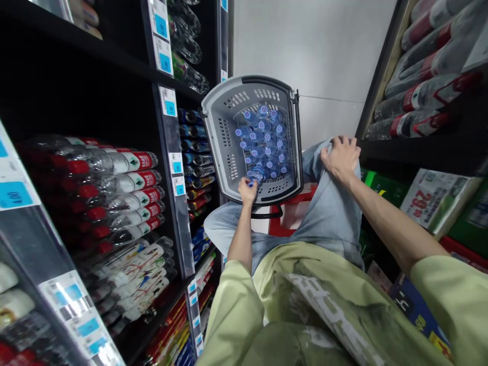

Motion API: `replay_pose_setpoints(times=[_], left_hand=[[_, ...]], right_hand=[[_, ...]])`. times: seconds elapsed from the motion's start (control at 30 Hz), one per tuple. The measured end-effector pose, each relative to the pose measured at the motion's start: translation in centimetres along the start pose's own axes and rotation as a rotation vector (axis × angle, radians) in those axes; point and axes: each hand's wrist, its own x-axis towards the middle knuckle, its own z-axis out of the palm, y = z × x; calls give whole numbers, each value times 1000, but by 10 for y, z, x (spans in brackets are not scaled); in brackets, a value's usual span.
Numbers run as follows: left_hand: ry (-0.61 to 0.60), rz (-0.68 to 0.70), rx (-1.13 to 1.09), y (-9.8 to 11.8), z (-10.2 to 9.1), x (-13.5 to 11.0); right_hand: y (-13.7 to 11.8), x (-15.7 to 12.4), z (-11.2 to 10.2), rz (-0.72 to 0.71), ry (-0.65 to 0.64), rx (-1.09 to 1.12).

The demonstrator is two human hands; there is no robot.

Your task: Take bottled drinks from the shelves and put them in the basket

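Observation:
A grey shopping basket (213, 109) stands on the floor in front of me, with several small water bottles (264, 125) upright in it, blue-and-white caps facing up. My left hand (248, 191) reaches over the basket's near side, its fingers closed around the cap end of one water bottle (258, 174). This bottle is tilted on its side, close to the upright ones. On the knee of my jeans (331, 203) rests my right hand (341, 157), fingers spread and nothing in it.
Black shelves with price tags (168, 101) rise on the left, holding red-capped bottles (125, 185) and rows of cans (197, 160). To the right are large bottles (415, 122), green cartons (385, 188) and a price sign (429, 198). Grey floor tiles (316, 46) lie beyond the basket.

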Motion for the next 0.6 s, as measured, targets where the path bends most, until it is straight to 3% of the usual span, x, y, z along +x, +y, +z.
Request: replay_pose_setpoints(times=[0.27, 0.43, 0.6], left_hand=[[-90, 71, -3, 11, 7, -1], [-203, 215, 49, 27, 17, -13], [-194, 258, 47, 40, 22, -26]], right_hand=[[-4, -3, -5, 8, -25, -8], [0, -1, 1, -7, -9, 3], [1, -1, 1, -16, -5, -21]])
